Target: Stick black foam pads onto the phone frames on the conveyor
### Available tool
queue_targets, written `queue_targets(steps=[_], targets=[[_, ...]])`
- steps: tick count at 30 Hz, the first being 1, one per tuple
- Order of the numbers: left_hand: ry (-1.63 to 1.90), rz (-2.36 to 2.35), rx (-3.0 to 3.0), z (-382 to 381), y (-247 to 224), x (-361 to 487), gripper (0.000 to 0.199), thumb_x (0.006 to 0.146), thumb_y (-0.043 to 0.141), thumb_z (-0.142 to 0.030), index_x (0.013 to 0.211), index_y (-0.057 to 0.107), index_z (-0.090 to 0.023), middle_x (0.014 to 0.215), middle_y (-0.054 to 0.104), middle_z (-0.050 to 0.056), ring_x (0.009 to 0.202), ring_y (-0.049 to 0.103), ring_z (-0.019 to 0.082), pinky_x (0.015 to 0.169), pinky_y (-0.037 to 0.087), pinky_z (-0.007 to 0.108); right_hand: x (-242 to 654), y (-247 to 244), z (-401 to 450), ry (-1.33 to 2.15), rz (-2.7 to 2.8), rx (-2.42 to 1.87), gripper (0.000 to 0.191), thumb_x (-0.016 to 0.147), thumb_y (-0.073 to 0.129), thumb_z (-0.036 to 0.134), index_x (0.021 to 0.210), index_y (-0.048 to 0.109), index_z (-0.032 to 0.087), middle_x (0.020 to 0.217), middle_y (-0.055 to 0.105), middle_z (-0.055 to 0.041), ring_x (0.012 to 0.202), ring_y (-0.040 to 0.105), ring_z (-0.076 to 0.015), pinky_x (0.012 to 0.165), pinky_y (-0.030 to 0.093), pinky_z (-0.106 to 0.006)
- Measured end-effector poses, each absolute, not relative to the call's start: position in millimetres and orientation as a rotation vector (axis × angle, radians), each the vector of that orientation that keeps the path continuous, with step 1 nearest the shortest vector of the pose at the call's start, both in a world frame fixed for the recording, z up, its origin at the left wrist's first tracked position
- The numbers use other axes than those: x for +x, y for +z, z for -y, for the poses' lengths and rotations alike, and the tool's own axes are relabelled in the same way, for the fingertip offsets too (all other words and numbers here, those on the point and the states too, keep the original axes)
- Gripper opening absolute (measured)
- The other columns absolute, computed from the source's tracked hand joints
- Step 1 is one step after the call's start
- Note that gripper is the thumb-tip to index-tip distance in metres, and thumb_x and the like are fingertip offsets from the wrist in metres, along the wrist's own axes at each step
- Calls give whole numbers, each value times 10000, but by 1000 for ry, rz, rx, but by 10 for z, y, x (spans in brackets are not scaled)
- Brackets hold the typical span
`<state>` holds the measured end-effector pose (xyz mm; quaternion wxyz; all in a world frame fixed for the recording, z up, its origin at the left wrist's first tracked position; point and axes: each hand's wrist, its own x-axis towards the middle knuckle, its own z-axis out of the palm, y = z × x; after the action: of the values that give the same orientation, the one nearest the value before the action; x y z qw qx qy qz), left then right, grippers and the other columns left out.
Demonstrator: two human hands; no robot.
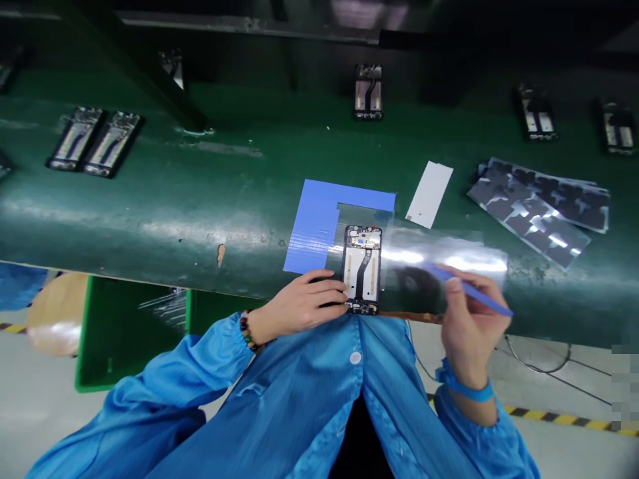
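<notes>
An opened phone body [361,269] lies upright in front of me near the bench's front edge, its circuit board at the top and a black cable down the middle. My left hand [309,303] rests with fingers spread against the phone's lower left side. To the right, my right hand [472,313] is closed on a blue pen-like tool [472,291], held above the clear film [444,253]. Behind the phone's left side is a blue sheet [312,223]. A white card [430,194] lies beyond the film.
Film sheets with dark cutouts [532,213] overlap at the right. More opened phone bodies [369,93] stand apart across the back; two others [110,144] lie at the left. A dark post [144,63] meets the green bench [239,186]. Below its edge is a green bin [130,346].
</notes>
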<state>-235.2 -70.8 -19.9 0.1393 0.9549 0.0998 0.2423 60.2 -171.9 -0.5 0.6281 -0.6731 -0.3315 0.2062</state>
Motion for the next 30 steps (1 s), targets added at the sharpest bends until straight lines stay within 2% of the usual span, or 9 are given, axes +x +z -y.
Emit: queue_targets(steps=[3, 6, 9, 11, 15, 22, 26, 28, 30], targets=[[763, -297, 2762, 749, -219, -2356, 89, 1083, 736, -168, 1113, 803, -219, 1153, 869, -3, 1226, 798, 154, 1288, 518, 368, 1034, 101, 1454, 109, 790, -1601, 307, 1007, 811, 506, 1079, 781, 209, 1120, 816, -111, 1011, 823, -284, 1067, 642, -551], [792, -285, 2768, 761, -219, -2345, 120, 1112, 700, -179, 1080, 805, -229, 1127, 872, -26, 1192, 805, 131, 1266, 526, 345, 1581, 81, 1176, 49, 958, -1580, 308, 1067, 718, 511, 1151, 736, 215, 1208, 789, -156, 912, 834, -272, 944, 644, -497], [790, -289, 2752, 760, -229, -2341, 107, 1097, 728, -190, 1038, 804, -237, 1111, 874, -36, 1184, 808, 125, 1258, 526, 337, 2167, -93, 933, -30, 1124, -1757, 320, 1141, 555, 490, 1178, 724, 221, 1266, 797, -195, 1151, 826, -308, 1038, 579, -485], [788, -293, 2731, 763, -247, -2348, 88, 1083, 748, -197, 1036, 807, -242, 1127, 875, -32, 1193, 804, 127, 1268, 518, 340, 2495, -247, 808, -85, 1274, -1989, 313, 1059, 712, 459, 1253, 740, 215, 1388, 789, -202, 1354, 743, -353, 1141, 495, -517], [763, -312, 2712, 772, -262, -2366, 76, 1070, 761, -192, 1058, 812, -246, 1144, 874, -16, 1204, 801, 130, 1293, 500, 343, 2818, -455, 680, -21, 1297, -2220, 629, 826, 979, 433, 1348, 739, 175, 1502, 736, -251, 1383, 682, -369, 1128, 431, -507], [716, -319, 2700, 762, -205, -2349, 81, 1013, 824, -184, 1069, 792, -233, 1140, 873, -13, 1175, 819, 143, 1291, 502, 348, 2805, -404, 660, -127, 1436, -2236, 227, 1064, 724, 300, 1231, 807, 170, 1350, 816, -220, 1278, 734, -310, 1129, 391, -485], [756, -273, 2651, 718, -164, -2357, 258, 974, 898, -395, 1147, 796, -234, 1158, 871, 25, 1159, 827, 181, 1266, 522, 383, 2754, -264, 793, -261, 1412, -2231, 222, 1102, 628, 325, 1083, 800, 186, 1188, 849, -209, 1231, 767, -300, 1148, 434, -480], [782, -277, 2631, 655, -110, -2355, 388, 967, 890, -500, 1229, 792, -232, 1193, 868, 48, 1176, 823, 205, 1262, 519, 402, 2593, -169, 1004, -349, 1428, -2123, 221, 1101, 621, 349, 1083, 798, 217, 1255, 843, -195, 1303, 755, -309, 1198, 443, -500], [837, -307, 2624, 561, -31, -2316, 409, 991, 859, -491, 1300, 777, -238, 1202, 869, 47, 1188, 817, 210, 1262, 508, 408, 2326, -100, 1294, -382, 1472, -2035, 187, 1073, 665, 370, 1121, 804, 254, 1337, 834, -155, 1370, 739, -327, 1222, 466, -529]])
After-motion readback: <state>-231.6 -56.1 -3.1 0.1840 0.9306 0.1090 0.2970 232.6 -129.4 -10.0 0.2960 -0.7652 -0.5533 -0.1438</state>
